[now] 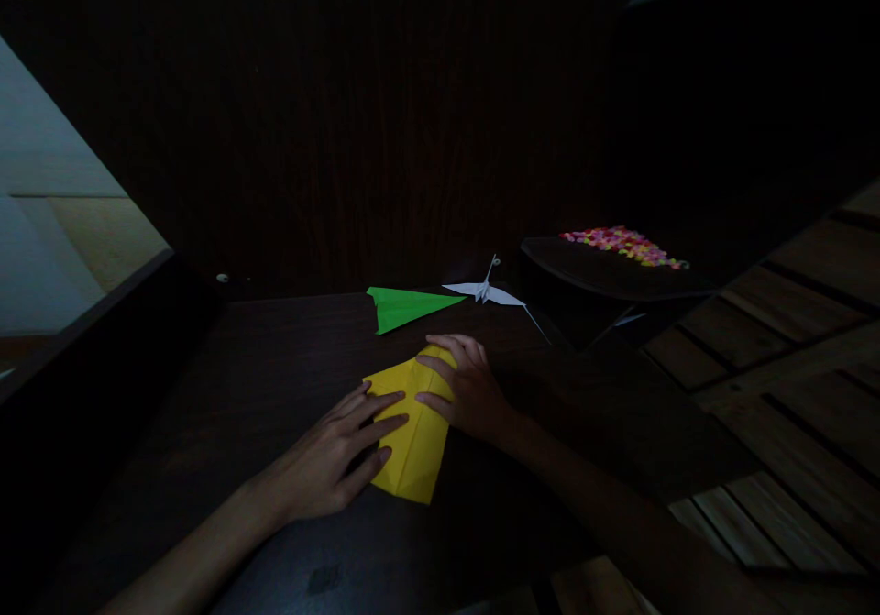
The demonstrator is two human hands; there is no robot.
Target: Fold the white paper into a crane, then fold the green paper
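Yellow paper (412,441) lies part-folded on the dark table (261,367), pinned flat by the spread, open fingers of the left hand (336,459) and right hand (464,390), and uneven pressure could let it slide, skewing the crease.

My head camera looked forward and down, close over the dark table (275,367); floorboards (790,386) ran off at three o'clock, a wall at twelve.
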